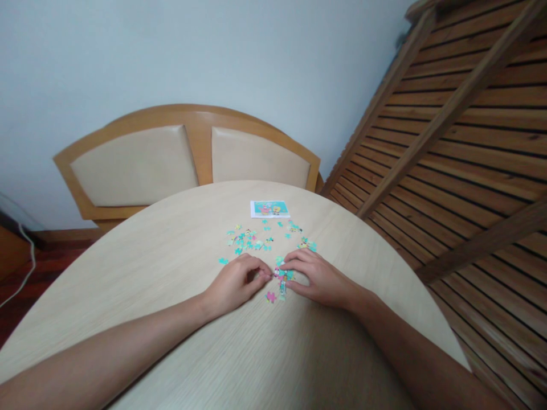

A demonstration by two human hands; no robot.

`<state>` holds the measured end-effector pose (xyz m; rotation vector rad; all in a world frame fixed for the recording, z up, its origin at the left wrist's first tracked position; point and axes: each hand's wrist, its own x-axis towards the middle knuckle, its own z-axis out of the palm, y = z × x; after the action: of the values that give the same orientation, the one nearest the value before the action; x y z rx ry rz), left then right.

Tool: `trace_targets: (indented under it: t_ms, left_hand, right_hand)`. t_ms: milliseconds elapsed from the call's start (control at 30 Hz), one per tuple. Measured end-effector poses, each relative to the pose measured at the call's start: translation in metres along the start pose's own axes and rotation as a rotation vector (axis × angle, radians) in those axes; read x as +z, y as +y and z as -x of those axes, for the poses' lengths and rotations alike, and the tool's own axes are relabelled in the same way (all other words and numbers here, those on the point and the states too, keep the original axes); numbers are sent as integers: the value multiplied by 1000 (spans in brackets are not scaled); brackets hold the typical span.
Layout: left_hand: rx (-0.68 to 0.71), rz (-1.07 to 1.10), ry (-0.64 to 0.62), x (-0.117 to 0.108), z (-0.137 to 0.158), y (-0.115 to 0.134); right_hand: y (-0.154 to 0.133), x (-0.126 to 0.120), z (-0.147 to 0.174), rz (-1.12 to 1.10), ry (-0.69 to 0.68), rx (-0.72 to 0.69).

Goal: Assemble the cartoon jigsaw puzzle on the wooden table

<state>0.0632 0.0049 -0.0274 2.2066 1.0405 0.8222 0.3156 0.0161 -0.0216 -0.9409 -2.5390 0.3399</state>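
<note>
Turquoise, pink and yellow jigsaw pieces make a small joined cluster at the centre of the frame, lying flat on the pale wood-grain table, right between the two hands. The pieces are tiny and their print cannot be made out.

Both forearms reach in from the bottom corners and rest on the tabletop. The left hand lies knuckles up, fingers curled in, its fingertips pinched at the cluster's left edge; whether it grips a piece cannot be told. The right hand lies palm down with fingers loosely spread, the tips touching the cluster from the right, closed on nothing that shows.

Just below the cluster sits one pink loose piece. Above the hands, a scatter of more pieces spreads over the table, and beyond it lies a small reference picture with a white border. A wooden bench back with beige padded panels stands behind the table, and a slatted wooden frame leans across the right of the frame.
</note>
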Motion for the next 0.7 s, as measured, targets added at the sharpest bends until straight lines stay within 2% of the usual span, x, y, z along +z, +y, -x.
trace_targets:
  t_ms: [700]
  left_hand:
    - [11, -17, -19, 1, 0, -2]
  right_hand:
    - [-13, 9, -3, 16, 20, 9]
